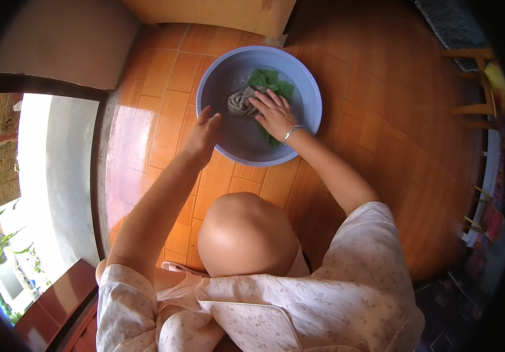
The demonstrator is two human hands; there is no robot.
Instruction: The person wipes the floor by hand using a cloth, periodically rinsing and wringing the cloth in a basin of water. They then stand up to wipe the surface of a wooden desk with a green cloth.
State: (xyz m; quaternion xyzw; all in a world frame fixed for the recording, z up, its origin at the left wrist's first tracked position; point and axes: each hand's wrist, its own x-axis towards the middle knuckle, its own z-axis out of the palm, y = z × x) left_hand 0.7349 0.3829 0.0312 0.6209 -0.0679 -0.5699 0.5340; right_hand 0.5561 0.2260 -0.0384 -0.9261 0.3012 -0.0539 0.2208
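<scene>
A round blue-grey plastic basin (312, 103) stands on the floor before me, with water in it. Inside lie a bunched grey cloth (240, 103) and a green cloth (264, 78), which spreads beside and partly beneath the grey one. My right hand (274, 114), with a silver bracelet at the wrist, rests spread over the cloths, its fingertips touching the grey cloth's right part. My left hand (206, 134) is at the basin's left rim, fingers apart and holding nothing; whether it touches the rim I cannot tell.
Glossy orange tiles (168, 105) surround the basin. A wooden panel (217, 13) stands just beyond it. On the left are a wall (76, 44) and a bright doorway. A wooden chair (472, 110) is at the far right. My bent knee (245, 233) is close below the basin.
</scene>
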